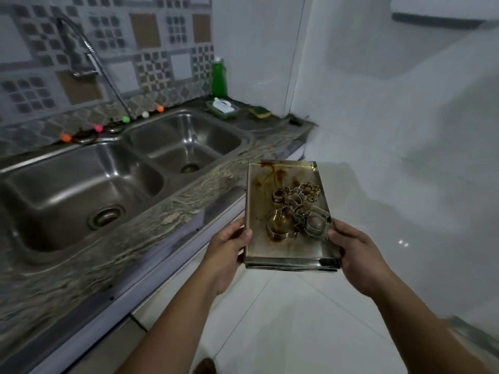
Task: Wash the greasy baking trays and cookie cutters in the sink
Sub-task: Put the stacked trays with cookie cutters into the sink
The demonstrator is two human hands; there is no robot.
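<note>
Above the white tiled floor (297, 319), just off the front edge of the grey stone-patterned bench (167, 211), a stack of rectangular steel baking trays (270, 238) smeared with brown grease is held roughly level between two hands. The left hand (226, 255) grasps the stack's near left edge, thumb curled over the rim onto the top tray's inner face, the remaining fingers hidden beneath. The right hand (356, 255) grasps the near right edge in the same manner, thumb over the rim, fingers wrapped under the stack. A cluster of thin metal cookie cutters (297, 211) in assorted outlines lies in the top tray, towards its right side. The double-bowl stainless steel sink (116, 171) is set into the bench to the left, well apart from the trays. Behind it stand a curved steel tap (89, 58), a green bottle of dish liquid (219, 78) and a yellow-and-green sponge (259, 112).
</note>
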